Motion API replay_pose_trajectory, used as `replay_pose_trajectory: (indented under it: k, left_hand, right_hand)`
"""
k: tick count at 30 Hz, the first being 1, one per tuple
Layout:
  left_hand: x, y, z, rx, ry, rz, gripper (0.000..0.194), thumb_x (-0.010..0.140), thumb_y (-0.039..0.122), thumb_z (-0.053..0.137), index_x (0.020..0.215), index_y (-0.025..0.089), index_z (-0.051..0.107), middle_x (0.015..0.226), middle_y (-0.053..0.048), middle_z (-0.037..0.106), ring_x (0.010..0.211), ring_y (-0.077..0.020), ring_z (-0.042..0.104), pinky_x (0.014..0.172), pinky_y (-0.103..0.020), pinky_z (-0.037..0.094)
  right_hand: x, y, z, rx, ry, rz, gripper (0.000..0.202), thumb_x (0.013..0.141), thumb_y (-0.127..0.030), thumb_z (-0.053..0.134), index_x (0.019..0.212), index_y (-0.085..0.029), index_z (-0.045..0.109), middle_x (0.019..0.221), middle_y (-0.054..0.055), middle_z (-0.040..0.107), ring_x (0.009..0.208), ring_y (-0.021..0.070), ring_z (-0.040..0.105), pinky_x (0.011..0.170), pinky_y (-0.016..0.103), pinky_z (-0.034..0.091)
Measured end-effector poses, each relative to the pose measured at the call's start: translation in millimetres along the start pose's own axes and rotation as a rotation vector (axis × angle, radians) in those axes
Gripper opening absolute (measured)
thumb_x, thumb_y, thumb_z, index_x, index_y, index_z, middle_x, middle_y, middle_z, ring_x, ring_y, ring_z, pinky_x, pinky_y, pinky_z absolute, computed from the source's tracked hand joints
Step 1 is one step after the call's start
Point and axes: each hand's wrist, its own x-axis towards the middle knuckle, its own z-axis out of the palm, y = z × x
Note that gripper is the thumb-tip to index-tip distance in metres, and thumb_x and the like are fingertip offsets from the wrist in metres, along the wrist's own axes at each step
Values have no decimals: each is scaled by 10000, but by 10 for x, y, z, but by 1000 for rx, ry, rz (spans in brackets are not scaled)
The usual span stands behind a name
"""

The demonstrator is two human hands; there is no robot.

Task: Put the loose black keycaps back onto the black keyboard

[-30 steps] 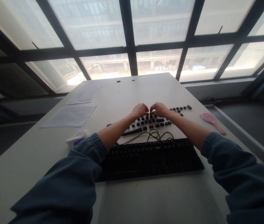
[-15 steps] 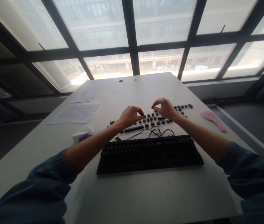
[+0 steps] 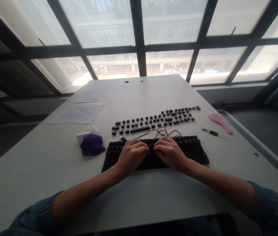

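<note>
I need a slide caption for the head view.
Left hand and right hand at a black keyboard, loose keycaps in rows beyond.

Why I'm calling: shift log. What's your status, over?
Left hand, right hand at keyboard, near its middle. Keycaps spread in rows beyond. Cable looped between, possibly in the way.

Showing black on the keyboard [image 3: 190, 152] and the loose keycaps [image 3: 168, 119], spreading white across the tabletop [image 3: 139, 196], appearing purple on the fabric [image 3: 92, 145], blushing pink along the brush [image 3: 220, 122], reading blue on the sleeves [image 3: 274, 203], running faint grey print over the white papers [image 3: 76, 114], and looking near-black on the window frames [image 3: 139, 49].
</note>
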Motion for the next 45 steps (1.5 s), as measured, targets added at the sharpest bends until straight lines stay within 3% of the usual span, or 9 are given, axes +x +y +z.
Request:
replay_pose_trajectory:
  k: [15,21,27,39,45]
  left_hand:
    - [1,-5,10,110,5,102,179,1011,266,590,915,250,741,998,7,779,856,-181,593,778,-354,409]
    - [-12,-23,44,129,14,92,132,984,245,626,940,250,750,1008,-17,741,907,-197,579,833,-360,442]
    - [-10,-53,95,55,65,60,117,956,254,670,885,239,762,953,-24,715,878,-190,567,821,-343,470]
    - [6,-5,96,-15,23,1,132,974,248,625,905,204,728,1001,-47,704,935,-209,565,880,-374,493]
    - [69,10,-60,-79,87,-49,194,1008,211,540,1134,201,687,1071,-58,702,974,-211,577,903,-373,491]
  right_hand:
    - [-23,-1,65,-148,-71,-97,201,1020,-167,531,924,-214,701,986,41,752,925,208,581,834,377,452]
    - [-32,-20,71,-187,-53,-71,221,1017,-170,531,917,-216,723,1071,72,723,1007,227,573,862,385,465]
    - [-6,-8,80,-157,-17,-41,200,1005,-185,574,871,-200,721,907,54,708,916,208,559,829,359,457]
    - [1,-49,67,-124,-45,9,179,995,-176,569,876,-192,701,922,71,677,943,224,541,862,381,474]
    - [52,-106,-35,-7,63,99,182,991,-134,532,913,-190,687,886,74,661,887,219,545,803,375,494]
